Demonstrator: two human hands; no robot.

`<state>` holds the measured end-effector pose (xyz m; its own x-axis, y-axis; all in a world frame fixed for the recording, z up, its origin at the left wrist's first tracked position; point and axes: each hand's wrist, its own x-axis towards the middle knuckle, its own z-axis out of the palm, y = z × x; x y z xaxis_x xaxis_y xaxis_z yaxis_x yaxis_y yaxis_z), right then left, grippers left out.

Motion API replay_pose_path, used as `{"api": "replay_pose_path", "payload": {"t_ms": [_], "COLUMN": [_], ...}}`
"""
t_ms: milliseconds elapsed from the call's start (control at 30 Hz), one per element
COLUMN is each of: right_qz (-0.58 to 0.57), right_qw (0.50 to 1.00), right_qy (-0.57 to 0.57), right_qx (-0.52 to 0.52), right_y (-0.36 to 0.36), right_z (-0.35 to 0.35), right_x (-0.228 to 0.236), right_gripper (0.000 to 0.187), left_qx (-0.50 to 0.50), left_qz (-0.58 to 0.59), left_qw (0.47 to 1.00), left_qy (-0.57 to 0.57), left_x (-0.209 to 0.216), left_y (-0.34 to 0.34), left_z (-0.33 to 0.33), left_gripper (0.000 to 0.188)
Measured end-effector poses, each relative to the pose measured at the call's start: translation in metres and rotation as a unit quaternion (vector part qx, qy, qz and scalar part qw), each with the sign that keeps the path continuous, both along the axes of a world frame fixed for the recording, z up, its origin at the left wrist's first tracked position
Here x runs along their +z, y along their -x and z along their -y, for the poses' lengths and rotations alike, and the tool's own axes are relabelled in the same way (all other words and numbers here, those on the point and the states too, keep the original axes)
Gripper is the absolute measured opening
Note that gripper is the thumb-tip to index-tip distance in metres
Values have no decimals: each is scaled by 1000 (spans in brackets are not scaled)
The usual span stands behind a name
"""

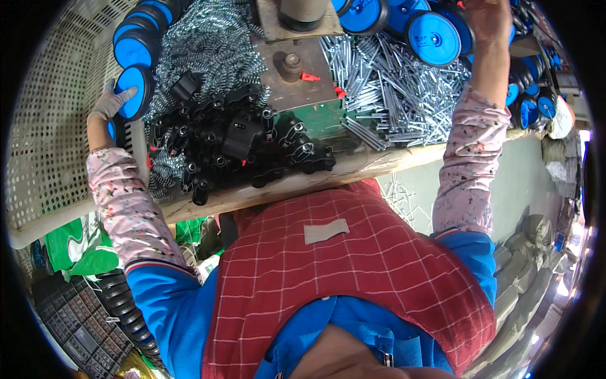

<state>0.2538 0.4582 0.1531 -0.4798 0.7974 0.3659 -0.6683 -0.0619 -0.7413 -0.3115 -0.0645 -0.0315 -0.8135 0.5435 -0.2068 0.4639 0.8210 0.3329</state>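
My left hand, in a pale glove, grips the lowest shown wheel of a stacked row at the left. That wheel has a blue hub and a black tyre; the thumb lies over its face. My right hand reaches to the top edge beside a heap of blue wheels. Its fingers are partly cut off by the frame, so what they touch is hidden. Between my arms lie black plastic caster brackets, a pile of metal springs and a heap of steel pins.
A metal press fixture with a round post stands mid-bench under a cylindrical ram. At the left is a perforated cream crate. A wooden beam edges the bench. Small red parts lie by the fixture. Sacks lie at the lower right.
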Motion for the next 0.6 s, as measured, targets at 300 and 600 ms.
{"api": "replay_pose_path", "payload": {"t_ms": [300,600], "right_qz": [559,606], "right_qw": [622,627], "right_qy": [-525,-487], "right_qx": [160,40], "right_y": [-60,-73], "right_z": [134,177], "right_x": [-157,-201], "right_gripper": [13,17], "left_qx": [53,-49], "left_qz": [146,231], "left_qw": [966,871], "left_qy": [-206,-432], "left_x": [111,119], "left_y": [-115,-334], "left_z": [-38,-60], "left_gripper": [64,48]}}
